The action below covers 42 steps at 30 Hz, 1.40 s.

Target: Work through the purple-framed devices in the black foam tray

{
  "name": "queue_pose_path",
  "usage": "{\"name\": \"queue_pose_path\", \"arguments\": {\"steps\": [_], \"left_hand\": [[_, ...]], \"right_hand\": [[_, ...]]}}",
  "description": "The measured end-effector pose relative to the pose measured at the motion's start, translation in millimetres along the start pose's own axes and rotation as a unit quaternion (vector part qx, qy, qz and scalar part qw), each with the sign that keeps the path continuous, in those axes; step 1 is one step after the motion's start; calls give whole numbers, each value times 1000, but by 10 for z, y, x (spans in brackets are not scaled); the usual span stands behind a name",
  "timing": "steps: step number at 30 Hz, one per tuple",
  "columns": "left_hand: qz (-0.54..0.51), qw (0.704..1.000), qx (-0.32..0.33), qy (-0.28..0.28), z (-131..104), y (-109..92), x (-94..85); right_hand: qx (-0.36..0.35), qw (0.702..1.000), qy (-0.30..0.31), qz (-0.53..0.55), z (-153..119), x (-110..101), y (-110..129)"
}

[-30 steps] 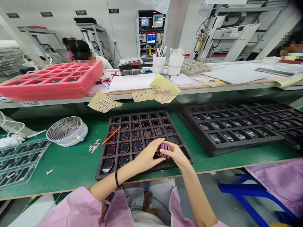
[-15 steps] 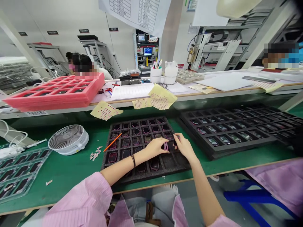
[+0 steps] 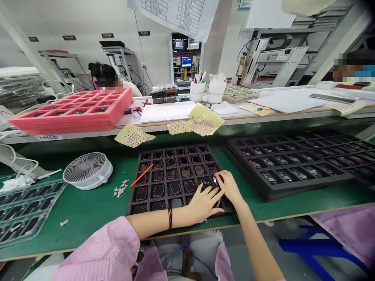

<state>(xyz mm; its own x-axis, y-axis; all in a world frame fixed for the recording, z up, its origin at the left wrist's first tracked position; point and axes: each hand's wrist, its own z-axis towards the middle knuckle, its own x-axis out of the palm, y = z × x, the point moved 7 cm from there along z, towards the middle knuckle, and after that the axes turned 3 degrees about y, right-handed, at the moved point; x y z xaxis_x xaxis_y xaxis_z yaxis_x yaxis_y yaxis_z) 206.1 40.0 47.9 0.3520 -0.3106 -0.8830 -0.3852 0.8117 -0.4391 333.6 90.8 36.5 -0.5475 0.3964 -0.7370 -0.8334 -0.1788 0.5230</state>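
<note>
- The dark unit with a shiny edge point(image 3: 215, 180) is at the right hand's fingertips, toward 3 o'clock in the foam tray point(image 3: 129, 203).
- Right hand point(image 3: 232, 190): its grip looks narrow, thumb and fingers closed on that unit.
- Left hand point(image 3: 202, 203): fingers fanned low over the tray's 4 o'clock part, a bit of purple edge showing beside them; its underside is hidden, so I cannot tell whether its grip is wide or holding something.
- A dark unit with white lettering point(image 3: 206, 182) lies just beyond the left fingers.
- The step in hand looks like handling single units at the compartments. Moving one there calls, I judge, for a light pinch, square to the foam walls, with the two hands kept from knocking.
- Edges: the foam dividers stand close around each unit; the counter point(image 3: 88, 222) ends just past the tray at 6 o'clock.
- An orange stick point(image 3: 141, 175) slants across the tray's 10 o'clock side.
- Green strips show toward 9 o'clock, before the paper scraps point(image 3: 120, 189) and fan point(image 3: 88, 171), and narrowly toward 2 o'clock, before the black trays point(image 3: 307, 184).
</note>
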Motion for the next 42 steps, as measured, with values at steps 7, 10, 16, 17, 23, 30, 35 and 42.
{"name": "queue_pose_path", "arguments": {"steps": [7,10,16,17,23,30,35,42], "left_hand": [[45,998,30,40,-174,54,-210],[79,995,-16,58,-346,176,-508],[97,976,-115,158,-895,486,-771],[99,975,-116,160,-953,493,-769],[195,954,-162,161,-1023,437,-673],[186,960,-105,181,-946,385,-616],[115,977,-83,157,-900,471,-653],[-16,984,-153,89,-1208,676,-1192]], "right_hand": [[-28,999,-21,19,-46,-107,78],[-67,997,33,18,-58,-23,207],[-71,997,12,-34,-180,-96,439],[-60,997,-9,-43,-228,-153,459],[-64,994,4,-89,-596,-231,578],[-86,995,8,-43,-765,-233,690],[-103,994,20,-5,-749,-191,730],[-96,993,41,55,-750,-140,725]]}}
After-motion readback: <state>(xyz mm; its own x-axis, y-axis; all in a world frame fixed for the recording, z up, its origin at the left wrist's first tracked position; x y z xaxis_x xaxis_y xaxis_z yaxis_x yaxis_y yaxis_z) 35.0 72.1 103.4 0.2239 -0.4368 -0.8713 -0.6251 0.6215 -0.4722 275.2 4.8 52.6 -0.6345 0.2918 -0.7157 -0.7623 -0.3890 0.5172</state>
